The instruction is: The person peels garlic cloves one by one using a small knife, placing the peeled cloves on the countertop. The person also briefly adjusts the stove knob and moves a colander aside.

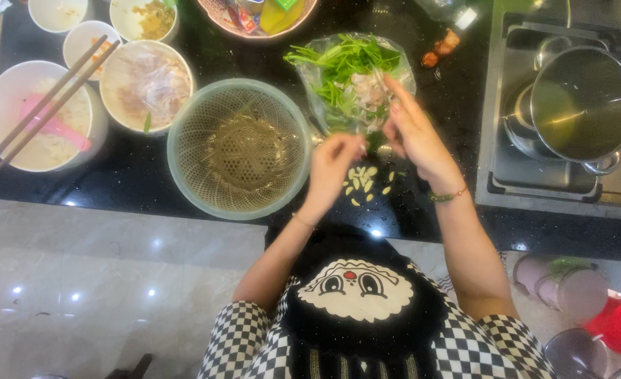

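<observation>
Working over black table (184, 175) w/ both hands close together, just in front of clear plastic bag of green herbs (349, 74). Left hand (331, 165) curling loosely, fingertips pinched together on something small & pale, too small to tell what exactly. Right hand (412, 130) reaching w/ fingers mostly extended toward bag, fingertips touching or just over the greens; can't tell if gripping anything. Lying scattered on table right below hands: small pale peeled bits, approx. garlic-like pieces (363, 182). Sitting just left of left hand: round green plastic colander (239, 147), near-touching wrist. Resting further left: white bowl w/ pale meat-like contents (145, 84), big white bowl w/ pink spatula (37, 116), chopsticks (44, 105) lying across its rim. Standing to the right on stove (563, 182): steel pot (580, 102), well apart from hands. Wearing green bead bracelet (447, 196) on right wrist.
</observation>
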